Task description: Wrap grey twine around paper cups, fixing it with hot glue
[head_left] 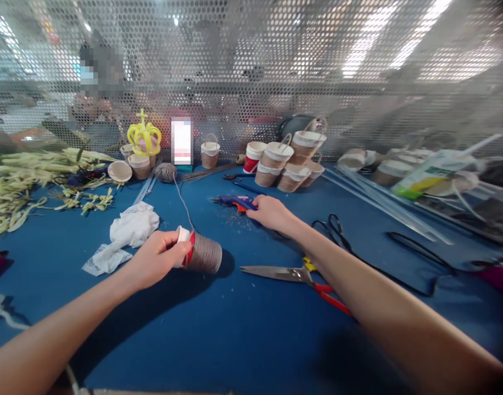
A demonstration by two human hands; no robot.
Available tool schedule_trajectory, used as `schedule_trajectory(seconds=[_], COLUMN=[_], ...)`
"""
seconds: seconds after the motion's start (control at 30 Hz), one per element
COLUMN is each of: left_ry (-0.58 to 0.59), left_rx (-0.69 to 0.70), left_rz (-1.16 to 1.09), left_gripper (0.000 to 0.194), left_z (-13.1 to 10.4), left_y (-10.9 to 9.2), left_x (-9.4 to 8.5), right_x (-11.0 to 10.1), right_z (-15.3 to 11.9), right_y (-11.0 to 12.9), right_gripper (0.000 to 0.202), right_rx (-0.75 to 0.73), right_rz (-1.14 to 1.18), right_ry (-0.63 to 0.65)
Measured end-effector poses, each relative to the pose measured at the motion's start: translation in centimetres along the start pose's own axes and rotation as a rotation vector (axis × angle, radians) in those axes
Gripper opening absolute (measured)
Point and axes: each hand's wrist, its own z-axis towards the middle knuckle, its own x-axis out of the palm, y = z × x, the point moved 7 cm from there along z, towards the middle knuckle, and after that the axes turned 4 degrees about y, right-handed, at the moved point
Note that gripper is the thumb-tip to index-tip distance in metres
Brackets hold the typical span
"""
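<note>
My left hand [158, 257] is closed around the rim end of a red and white paper cup [183, 247], which is tilted on its side. Grey-brown cord [206, 252] is wound round most of that cup, and a strand runs from it back to a ball of yarn [166, 172]. Farther right, my right hand [272, 211] grips the handle of a blue hot glue gun [235, 201] with an orange trigger, its nozzle pointing left. Scissors [276, 273] with red and yellow handles lie under my right forearm, which hides part of them.
Cord-wrapped cups [274, 156] stand stacked at the back before a perforated metal screen [243, 66]. Crumpled white material [134, 225] lies left, near pale dried husks [41, 170]. Clear glue sticks [383, 203] and a black cable [375, 274] are at right.
</note>
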Motion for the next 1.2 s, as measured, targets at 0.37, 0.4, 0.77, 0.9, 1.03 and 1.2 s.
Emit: schedule_trajectory(seconds=[0.37, 0.4, 0.77, 0.9, 1.03, 1.2], left_ry=[-0.112, -0.116, -0.073, -0.076, -0.126, -0.166], left_rx=[-0.023, -0.027, -0.056, -0.057, -0.118, -0.133], left_rz=[0.148, 0.158, 0.005, -0.154, -0.276, -0.271], left_gripper=[0.036, 0.037, 0.03, 0.028, 0.025, 0.03], left_z=[0.3, 0.3, 0.4, 0.6, 0.7, 0.6], left_y=[0.2, 0.3, 0.4, 0.6, 1.2, 1.2], left_x=[-0.6, -0.7, -0.7, -0.7, -0.8, -1.0], right_x=[-2.4, -2.0, -0.1, 0.3, 0.5, 0.7], right_z=[-5.8, -6.6, -12.1, -12.7, -12.8, -13.3], right_y=[1.5, 1.9, 5.8, 5.5, 5.8, 6.3], right_gripper=[0.018, 0.02, 0.016, 0.016, 0.015, 0.01], right_rx=[0.067, 0.073, -0.151, -0.103, -0.257, -0.388], right_rz=[0.862, 0.957, 0.672, 0.458, 0.331, 0.276], right_ry=[0.172, 0.241, 0.369, 0.232, 0.095, 0.074])
